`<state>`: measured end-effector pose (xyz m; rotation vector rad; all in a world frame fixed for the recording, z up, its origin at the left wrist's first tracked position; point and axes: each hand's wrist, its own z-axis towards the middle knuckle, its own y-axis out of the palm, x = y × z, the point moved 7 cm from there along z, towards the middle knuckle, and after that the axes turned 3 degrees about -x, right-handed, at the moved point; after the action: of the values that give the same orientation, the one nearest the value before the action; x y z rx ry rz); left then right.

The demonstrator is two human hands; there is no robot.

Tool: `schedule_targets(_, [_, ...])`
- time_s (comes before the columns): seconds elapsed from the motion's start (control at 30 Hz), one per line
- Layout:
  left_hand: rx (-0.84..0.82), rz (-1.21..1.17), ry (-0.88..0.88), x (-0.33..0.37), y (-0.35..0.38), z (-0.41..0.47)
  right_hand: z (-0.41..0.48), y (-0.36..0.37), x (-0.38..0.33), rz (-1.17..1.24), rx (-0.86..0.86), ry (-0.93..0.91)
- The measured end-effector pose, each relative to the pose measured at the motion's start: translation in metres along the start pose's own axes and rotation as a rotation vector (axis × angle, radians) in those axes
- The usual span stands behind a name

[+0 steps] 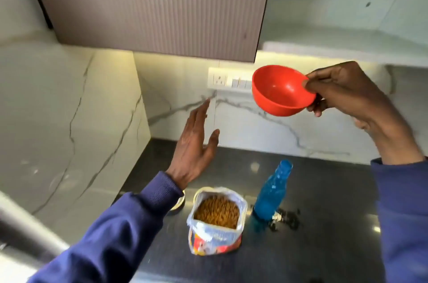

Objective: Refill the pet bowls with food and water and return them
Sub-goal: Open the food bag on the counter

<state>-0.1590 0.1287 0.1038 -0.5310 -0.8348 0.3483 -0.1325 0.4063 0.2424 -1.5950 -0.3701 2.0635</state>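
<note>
Nearest on the dark counter [324, 224] stands an open kibble bag [216, 220], print too blurred to read, beside a blue bottle [271, 194]. Above, the left hand [194, 143] hovers, fingers straight; the right hand [342, 95] pinches the red bowl [281, 90] aloft.

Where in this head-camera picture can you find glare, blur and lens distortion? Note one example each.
Head view: glare spots dot the dark countertop; blur softens the left hand and the blue bottle; the wide lens slants the cabinet edges.
</note>
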Motion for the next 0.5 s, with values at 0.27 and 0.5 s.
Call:
schedule_targets(0.27, [-0.265,-0.139,-0.637,-0.107,0.060,-0.139,-0.077,0.187,0.148,-0.427,-0.422,0.204])
schedule_targets(0.5, [-0.210,-0.233,-0.701,-0.116,0.072,-0.173,-0.105,0.257,0.196,-0.637,-0.415,0.125])
